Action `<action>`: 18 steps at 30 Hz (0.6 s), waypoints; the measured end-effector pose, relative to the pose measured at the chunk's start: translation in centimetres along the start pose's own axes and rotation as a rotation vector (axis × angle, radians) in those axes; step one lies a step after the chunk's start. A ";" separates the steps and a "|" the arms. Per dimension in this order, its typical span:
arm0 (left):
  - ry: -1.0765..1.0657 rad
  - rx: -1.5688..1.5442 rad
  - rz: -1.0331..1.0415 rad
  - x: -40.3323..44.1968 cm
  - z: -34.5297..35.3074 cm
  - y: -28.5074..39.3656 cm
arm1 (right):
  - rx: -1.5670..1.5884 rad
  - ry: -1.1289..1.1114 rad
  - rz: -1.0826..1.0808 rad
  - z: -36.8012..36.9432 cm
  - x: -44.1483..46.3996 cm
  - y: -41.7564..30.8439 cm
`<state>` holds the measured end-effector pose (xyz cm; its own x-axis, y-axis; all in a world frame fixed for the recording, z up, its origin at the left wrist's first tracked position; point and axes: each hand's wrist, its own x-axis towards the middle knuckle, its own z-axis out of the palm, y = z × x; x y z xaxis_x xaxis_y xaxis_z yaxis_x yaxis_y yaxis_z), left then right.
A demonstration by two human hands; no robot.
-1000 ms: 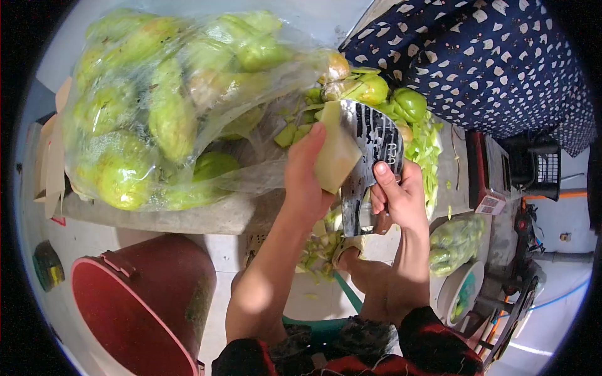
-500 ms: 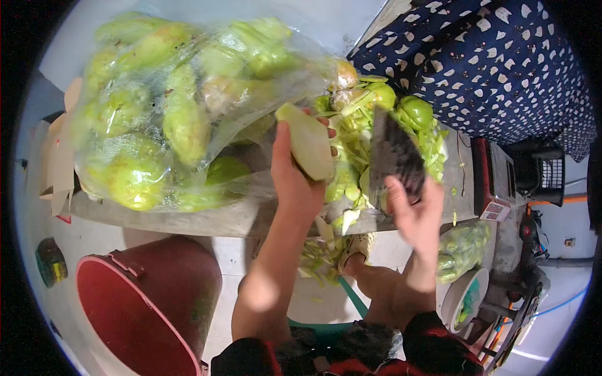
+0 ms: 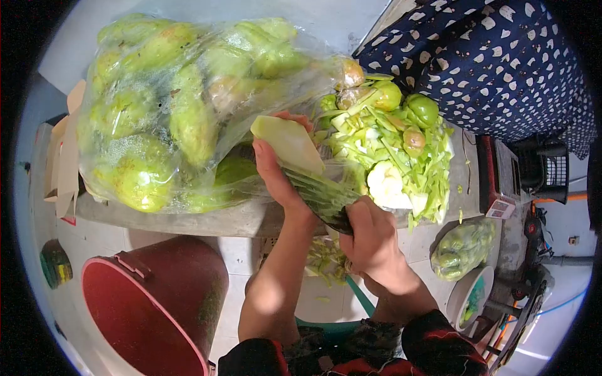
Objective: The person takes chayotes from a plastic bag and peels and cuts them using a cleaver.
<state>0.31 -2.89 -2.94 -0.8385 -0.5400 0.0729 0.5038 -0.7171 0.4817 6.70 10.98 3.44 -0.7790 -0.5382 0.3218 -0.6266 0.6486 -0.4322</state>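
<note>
My left hand point(image 3: 280, 183) is wrapped round a peeled, pale green fruit point(image 3: 287, 145), thumb on the near side and fingertips at the far side. In my right hand point(image 3: 374, 241) is a broad-bladed knife point(image 3: 323, 197), its handle mostly hidden by the fingers. The blade slants up to the left and lies against or very near the fruit's lower side; the exact contact is hidden. Beyond the knife spreads a heap of green peelings point(image 3: 392, 135) with several green and brownish pieces on it. Behind my left hand stands a clear plastic bag point(image 3: 188, 119) of large green fruits.
The grey tabletop point(image 3: 248, 219) ends just before my forearms. A large red bin point(image 3: 169, 294) tilts at the lower left. On the floor at right are a bag of green produce point(image 3: 463, 249) and a white bucket point(image 3: 461, 294). Dark patterned cloth point(image 3: 483, 69) hangs at upper right.
My right hand has moved left and down, bringing the knife from above the peelings to the fruit. My left hand has shifted slightly left with the fruit. A pale cut piece now shows on the heap.
</note>
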 end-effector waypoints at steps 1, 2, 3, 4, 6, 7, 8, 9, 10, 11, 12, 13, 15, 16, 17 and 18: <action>0.000 -0.001 -0.001 0.0 0.1 0.0 | 0.006 -0.006 0.015 0.0 0.0 0.0; -0.013 0.029 0.019 -0.1 0.3 0.0 | 0.005 -0.006 0.015 0.1 0.1 -0.1; -0.026 0.059 0.039 -0.2 0.5 0.0 | 0.012 -0.001 0.020 0.1 0.1 -0.1; -0.026 0.057 0.037 -0.3 0.8 0.0 | 0.020 0.004 0.025 0.1 0.0 0.0; -0.027 0.095 0.026 -0.6 1.2 -0.1 | 0.011 0.013 0.028 0.3 0.0 0.1; -0.029 0.093 0.023 -0.6 1.2 -0.3 | 0.004 0.023 0.028 0.4 0.0 0.2; -0.024 0.063 0.007 -0.6 1.1 -0.7 | 0.002 0.024 0.031 0.6 0.0 0.3; -0.019 0.033 -0.010 -0.7 0.9 -1.1 | -0.011 0.027 0.061 0.8 -0.1 0.4; -0.021 0.033 -0.014 -0.8 0.7 -1.3 | -0.024 0.031 0.091 0.9 -0.1 0.4; -0.050 0.018 -0.042 -0.8 0.5 -1.4 | -0.025 0.033 0.096 0.9 -0.1 0.4; -0.079 0.002 -0.069 -0.8 0.5 -1.5 | -0.030 0.026 0.108 0.8 -0.1 0.5; -0.082 0.002 -0.072 -1.0 0.6 -1.6 | -0.034 0.019 0.118 0.8 -0.1 0.5; -0.033 0.035 -0.081 -1.4 0.8 -1.7 | -0.035 0.030 0.120 1.0 -0.2 0.7; -0.034 0.035 -0.084 -1.5 0.8 -1.6 | -0.034 0.036 0.118 1.1 -0.3 0.8; -0.070 0.060 -0.062 -1.4 0.8 -1.5 | -0.035 0.039 0.120 1.1 -0.3 0.8; -0.106 0.084 -0.039 -1.4 0.8 -1.4 | -0.029 0.033 0.128 1.0 -0.3 0.7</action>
<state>0.65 -0.76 -3.04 -0.8764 -0.4600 0.1424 0.4551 -0.6945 0.5573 6.50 11.06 2.17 -0.8525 -0.4325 0.2936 -0.5223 0.7264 -0.4466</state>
